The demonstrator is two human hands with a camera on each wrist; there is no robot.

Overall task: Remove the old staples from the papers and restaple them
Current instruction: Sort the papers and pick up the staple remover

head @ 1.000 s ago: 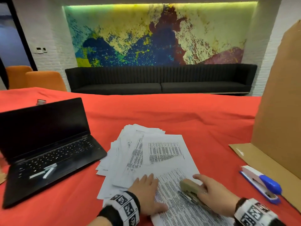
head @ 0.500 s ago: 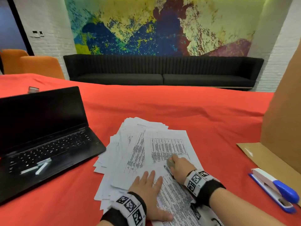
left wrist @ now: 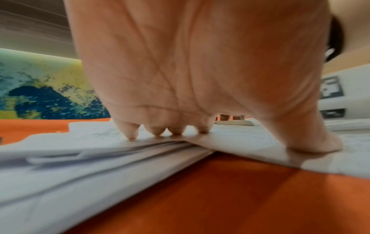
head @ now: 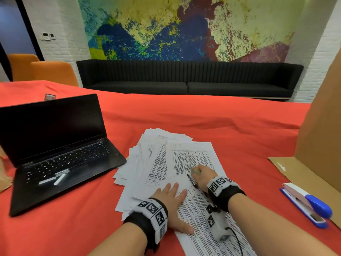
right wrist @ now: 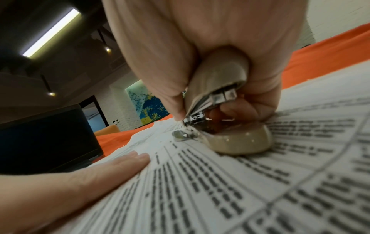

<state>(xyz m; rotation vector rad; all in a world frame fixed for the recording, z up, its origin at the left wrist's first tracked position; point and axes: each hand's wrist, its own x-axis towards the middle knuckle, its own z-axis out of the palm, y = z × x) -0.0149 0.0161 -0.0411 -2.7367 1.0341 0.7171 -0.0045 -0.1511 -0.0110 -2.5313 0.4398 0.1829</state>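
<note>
Close up: right hand [right wrist: 200, 47] grips a beige staple remover [right wrist: 230, 120], metal claws on printed papers [head: 193, 157].
Left hand [head: 171, 200] presses flat, fingers [left wrist: 130, 131] straight.

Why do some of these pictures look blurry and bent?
Head view: wide lens bends the sofa. Left wrist view: papers blur near the lens below the left hand. Right wrist view: staple remover in the right hand sharp, near print smeared.

Office lounge or meeting room: I'm at a red-clothed table [head: 212, 115] with laptop [head: 55, 145], long black sofa [head: 186, 78], big abstract mural [head: 184, 28], white brick walls.
</note>
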